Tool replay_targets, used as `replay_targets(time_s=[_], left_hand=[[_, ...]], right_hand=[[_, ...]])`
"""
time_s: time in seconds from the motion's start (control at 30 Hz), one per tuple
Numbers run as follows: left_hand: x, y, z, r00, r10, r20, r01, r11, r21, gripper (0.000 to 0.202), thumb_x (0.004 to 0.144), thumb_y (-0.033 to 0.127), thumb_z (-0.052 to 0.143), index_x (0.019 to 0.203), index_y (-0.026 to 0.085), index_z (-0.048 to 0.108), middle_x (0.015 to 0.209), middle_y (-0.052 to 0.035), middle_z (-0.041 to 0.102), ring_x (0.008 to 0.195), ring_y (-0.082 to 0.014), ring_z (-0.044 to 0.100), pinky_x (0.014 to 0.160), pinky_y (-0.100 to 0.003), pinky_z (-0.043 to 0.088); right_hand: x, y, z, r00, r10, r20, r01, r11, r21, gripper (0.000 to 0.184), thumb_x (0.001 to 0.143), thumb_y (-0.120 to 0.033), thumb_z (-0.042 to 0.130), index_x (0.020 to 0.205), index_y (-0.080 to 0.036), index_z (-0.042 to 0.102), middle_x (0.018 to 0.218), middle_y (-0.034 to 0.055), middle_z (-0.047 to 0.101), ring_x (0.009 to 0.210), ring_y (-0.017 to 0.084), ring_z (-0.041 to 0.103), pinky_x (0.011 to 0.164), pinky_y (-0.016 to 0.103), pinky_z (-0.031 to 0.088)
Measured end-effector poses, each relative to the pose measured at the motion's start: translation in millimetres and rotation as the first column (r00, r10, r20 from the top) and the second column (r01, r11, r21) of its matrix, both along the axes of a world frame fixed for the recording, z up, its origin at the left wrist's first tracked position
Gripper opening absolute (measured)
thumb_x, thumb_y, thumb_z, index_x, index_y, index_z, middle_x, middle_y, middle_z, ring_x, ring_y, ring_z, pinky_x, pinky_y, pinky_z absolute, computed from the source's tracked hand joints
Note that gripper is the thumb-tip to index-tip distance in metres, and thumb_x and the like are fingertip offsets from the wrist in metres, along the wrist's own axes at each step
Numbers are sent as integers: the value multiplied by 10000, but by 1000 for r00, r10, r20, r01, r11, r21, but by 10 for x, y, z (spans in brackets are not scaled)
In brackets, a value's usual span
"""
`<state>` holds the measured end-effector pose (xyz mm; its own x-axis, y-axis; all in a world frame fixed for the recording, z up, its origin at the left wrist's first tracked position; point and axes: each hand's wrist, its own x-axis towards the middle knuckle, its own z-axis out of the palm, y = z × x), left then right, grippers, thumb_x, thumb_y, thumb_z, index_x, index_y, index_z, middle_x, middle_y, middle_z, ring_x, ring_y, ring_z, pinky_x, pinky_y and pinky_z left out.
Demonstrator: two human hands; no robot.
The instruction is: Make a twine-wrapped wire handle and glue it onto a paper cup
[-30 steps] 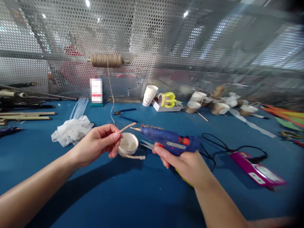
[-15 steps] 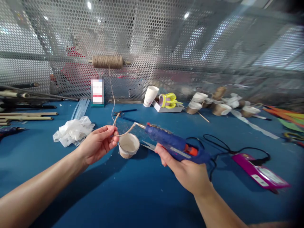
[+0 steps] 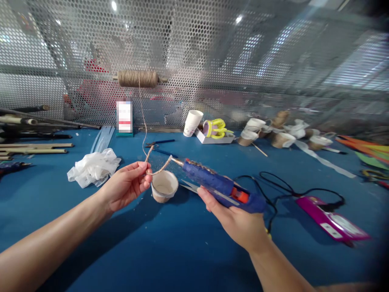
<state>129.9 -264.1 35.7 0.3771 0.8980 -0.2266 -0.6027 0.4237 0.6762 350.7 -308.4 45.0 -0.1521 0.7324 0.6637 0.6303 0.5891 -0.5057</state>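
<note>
My left hand (image 3: pixel 127 184) pinches a short curved piece of jute twine (image 3: pixel 158 167) just above a small white paper cup (image 3: pixel 164 186) that stands on the blue table. My right hand (image 3: pixel 235 217) grips a blue hot glue gun (image 3: pixel 217 185), its metal nozzle touching the free end of the twine piece. A thin strand of twine hangs from a spool (image 3: pixel 137 78) on the mesh wall down toward my left hand. Scissors (image 3: pixel 190 186) lie partly hidden under the glue gun.
A crumpled white plastic bag (image 3: pixel 93 167) lies left. Bamboo sticks (image 3: pixel 33 148) sit at the far left. Behind are pliers (image 3: pixel 159 147), a paper cup (image 3: pixel 192 122), a white box with yellow loops (image 3: pixel 215 132), twine-wrapped cups (image 3: pixel 281 136), a magenta package (image 3: pixel 331 221) and black cord (image 3: pixel 288 188).
My left hand lifted the twine piece off the cup's side into the air. The glue gun tilted up and its nozzle met the twine's end. The cup stayed put.
</note>
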Motion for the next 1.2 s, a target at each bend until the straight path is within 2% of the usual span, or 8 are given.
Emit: replay_targets(time_s=[0.13,0.4,0.57,1.03,1.2], left_hand=[[0,-1,-8,1000,-1,0,1,1000,7,278,871,48,323,730,79,560,614,-37,563,499,-59,574,481,-121,512],[5,-7,7,1000,0,-6,0,1000,0,284,866,36,317,719,84,555,608,-38,562,489,-59,577,479,-120,515],[6,-6,4,1000,7,-17,-7,1000,-5,276,866,39,325,720,81,555,608,-38,560,479,-56,570,472,-123,510],[11,-15,15,1000,11,-15,-10,1000,3,279,866,32,320,714,77,549,604,-35,557,485,-55,575,472,-115,505],[8,-12,11,1000,7,-15,-7,1000,-5,270,865,39,332,721,77,557,612,-36,556,485,-56,573,477,-122,513]], right_hand=[[6,0,0,1000,-4,14,3,1000,8,39,753,-215,602,720,-199,588,549,-52,610,437,99,575,469,197,488],[4,-14,0,999,-28,33,30,999,-43,92,757,-254,596,687,-201,569,527,-46,586,421,106,559,461,211,487],[-8,-28,14,998,-67,6,67,997,-30,98,765,-270,584,688,-209,576,536,-23,607,452,138,577,486,247,507],[-13,-21,4,999,-19,38,20,999,-26,87,744,-240,603,682,-202,554,557,-37,599,462,112,570,505,215,503],[-2,-19,25,998,-57,5,57,998,-19,122,761,-266,581,651,-216,562,512,-30,586,447,137,569,501,252,510]])
